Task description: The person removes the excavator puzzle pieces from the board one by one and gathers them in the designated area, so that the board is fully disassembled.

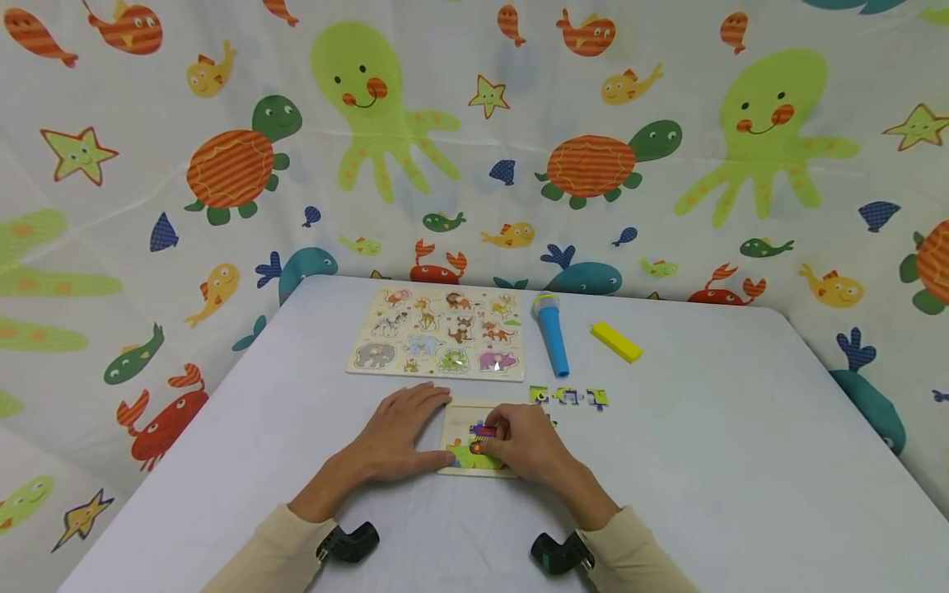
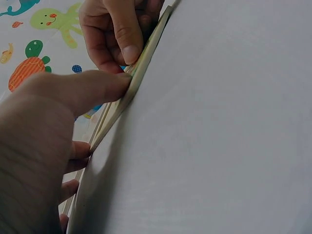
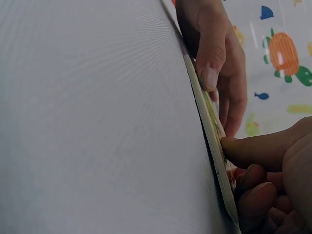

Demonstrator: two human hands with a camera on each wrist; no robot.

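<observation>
A small wooden jigsaw board (image 1: pixel 454 418) with a tractor picture lies near the table's front edge. My left hand (image 1: pixel 396 432) is spread flat beside it. Its thumb rests on the board's lower left corner; the other fingers reach past the left side. My right hand (image 1: pixel 535 445) covers the board's right part, fingers curled, thumb and forefinger pinching a jigsaw piece (image 1: pixel 484 431) with red and purple on it at the picture's middle. The palm hides the board's right side. In the right wrist view the right thumb (image 3: pixel 258 148) touches the board's surface.
Several loose jigsaw pieces (image 1: pixel 569 396) lie behind the right hand, one partly hidden by it. Farther back are an animal peg puzzle (image 1: pixel 437 329), a blue toy microphone (image 1: pixel 552 338) and a yellow block (image 1: pixel 617 341). A sea-animal curtain (image 1: pixel 474 181) hangs behind the white table (image 1: pixel 712 461).
</observation>
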